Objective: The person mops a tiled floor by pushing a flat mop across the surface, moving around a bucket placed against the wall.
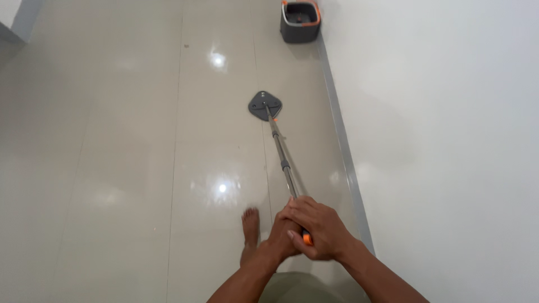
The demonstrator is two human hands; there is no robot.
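A mop with a grey flat head [265, 105] rests on the glossy tiled floor, its metal pole [281, 157] slanting back toward me. Both hands grip the pole's near end, where an orange grip shows. My right hand [319, 227] wraps over the top of the handle. My left hand [281, 238] holds it just below and to the left, partly hidden by the right hand. My bare foot [250, 227] stands on the tiles to the left of the hands.
A grey mop bucket with an orange rim [300, 21] stands on the floor at the far end, against the white wall [449, 140]. A grey skirting strip [345, 151] runs along the wall's base. Another wall corner shows at the top left.
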